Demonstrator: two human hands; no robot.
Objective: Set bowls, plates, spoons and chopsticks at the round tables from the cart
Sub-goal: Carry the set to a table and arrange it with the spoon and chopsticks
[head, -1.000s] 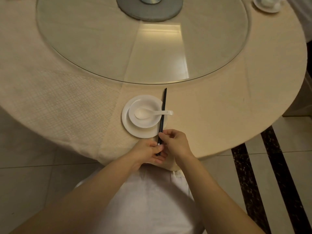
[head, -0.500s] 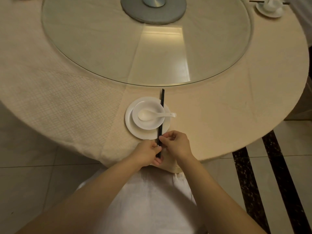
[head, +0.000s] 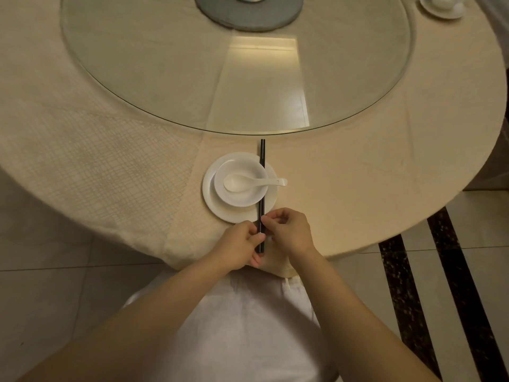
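Person is wearing a white garment over the torso: plain fabric, creasing softly near the waist, with a fold line running down the right side. Left forearm, right forearm, left hand and right hand are showing bare.

Round desk, draped in a beige cloth. Carries a large round glass turntable over its middle, with a grey disc at the centre. Holds a white plate near the front edge, black chopsticks laid across its right side, far tips close to the glass. Bears a second plate at the far right.
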